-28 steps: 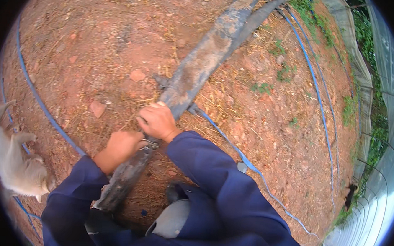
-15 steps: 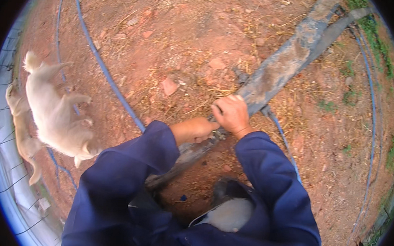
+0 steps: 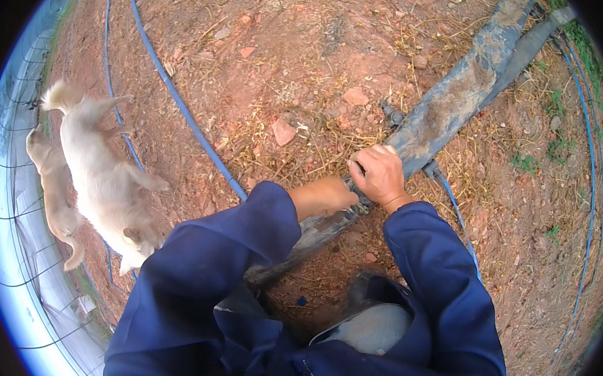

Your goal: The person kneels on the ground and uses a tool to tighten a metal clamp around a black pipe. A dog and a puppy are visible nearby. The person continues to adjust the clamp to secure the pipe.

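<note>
A broad, mud-smeared dark grey hose (image 3: 436,117) runs diagonally across the ground between my arms. My right hand (image 3: 380,176) is closed with its fingers curled over the hose. Just left of it, my left hand (image 3: 334,196) is closed and pressed close against the same stretch of hose. Whatever lies between the two hands is small and mostly hidden. A small black fitting (image 3: 392,115) sticks out of the hose's far side. On the near side another black connector (image 3: 434,170) joins a thin blue tube (image 3: 461,223).
A cream-white dog (image 3: 104,164) stands at the left, with a tan dog (image 3: 55,181) beyond it by a pale sheet and wire fence (image 3: 22,231). Blue tubes (image 3: 175,92) cross the reddish soil. My boot (image 3: 368,329) is below. Green weeds (image 3: 525,162) grow at the right.
The whole view has shifted, so the hose and hands appear farther right. Both hands remain closed at the hose. The white dog's front leg now reaches forward.
</note>
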